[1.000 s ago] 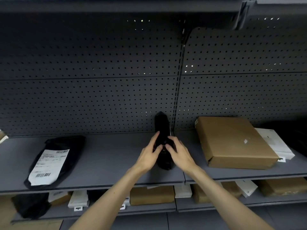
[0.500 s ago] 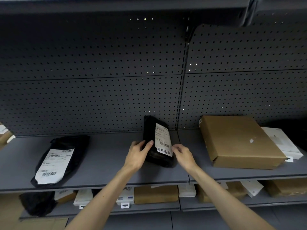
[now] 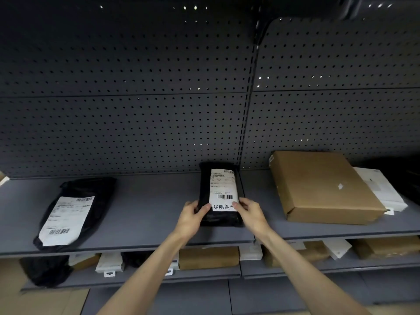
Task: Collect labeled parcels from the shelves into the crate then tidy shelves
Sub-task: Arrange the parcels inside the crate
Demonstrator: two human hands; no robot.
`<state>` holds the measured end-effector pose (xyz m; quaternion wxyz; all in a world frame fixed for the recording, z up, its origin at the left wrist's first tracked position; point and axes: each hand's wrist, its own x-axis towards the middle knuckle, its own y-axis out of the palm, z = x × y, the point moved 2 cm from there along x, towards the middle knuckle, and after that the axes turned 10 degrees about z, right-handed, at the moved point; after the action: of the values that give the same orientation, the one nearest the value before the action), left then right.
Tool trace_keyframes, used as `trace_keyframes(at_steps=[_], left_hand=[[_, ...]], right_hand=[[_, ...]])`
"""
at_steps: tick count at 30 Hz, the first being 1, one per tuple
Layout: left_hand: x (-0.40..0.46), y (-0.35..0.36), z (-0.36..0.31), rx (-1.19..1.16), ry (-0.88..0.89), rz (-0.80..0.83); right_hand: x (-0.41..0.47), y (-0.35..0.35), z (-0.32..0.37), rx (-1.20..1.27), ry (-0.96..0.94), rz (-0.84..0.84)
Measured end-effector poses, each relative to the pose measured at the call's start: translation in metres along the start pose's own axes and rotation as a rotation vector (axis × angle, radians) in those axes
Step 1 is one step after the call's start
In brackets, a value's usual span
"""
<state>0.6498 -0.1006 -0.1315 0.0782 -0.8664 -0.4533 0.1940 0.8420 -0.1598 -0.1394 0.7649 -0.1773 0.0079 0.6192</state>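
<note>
- while both arms reach in from below, the left hand (image 3: 191, 215) and the right hand (image 3: 249, 212) each grasp a near corner of the black parcel (image 3: 219, 194), thumbs on top, fingers curled round its edges.
- that parcel lies flat on the grey shelf (image 3: 147, 208), label side up, its far end close to the pegboard back wall (image 3: 136, 123), just left of the upright seam between the two shelf bays.
- its white label (image 3: 223, 189) shows a barcode, and below it a strip with handwritten characters, partly under the right thumb.
- over on the left of the same shelf, a second black parcel (image 3: 75, 212) lies flat and slightly askew, well apart from the hands, its own white label facing up with barcodes at top and bottom.
- on the right bay, a brown cardboard box (image 3: 322, 187) sits flat, near the held parcel but not touching it.
- a white flat box (image 3: 381, 189) is tucked partly under the brown box's right side.
- containers: no crate shows in this view.
- down on the lower shelf (image 3: 204, 273): a black bag (image 3: 45, 269) at left, small white packs with hang tabs, and several brown boxes, one right under the hands; what the packs hold, can't tell.
- the room is dim; pinpoints of light shine through the pegboard holes, and a strip of brownish floor shows at bottom left.
</note>
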Motion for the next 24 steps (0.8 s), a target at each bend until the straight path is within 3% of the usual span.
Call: trace_keyframes(at_steps=[8,17,24], left_hand=[[-0.008,0.006,0.002,-0.041,0.008,-0.017],[-0.026,0.012,0.002,-0.167,0.138,-0.022],[-0.03,0.0,-0.03,-0.237,0.258,-0.123]], right_hand=[[-0.014,0.002,0.001,0.069,-0.066,0.033],[-0.027,0.005,-0.001,0.172,-0.14,0.014],[-0.021,0.0,0.034,0.247,-0.228,-0.019]])
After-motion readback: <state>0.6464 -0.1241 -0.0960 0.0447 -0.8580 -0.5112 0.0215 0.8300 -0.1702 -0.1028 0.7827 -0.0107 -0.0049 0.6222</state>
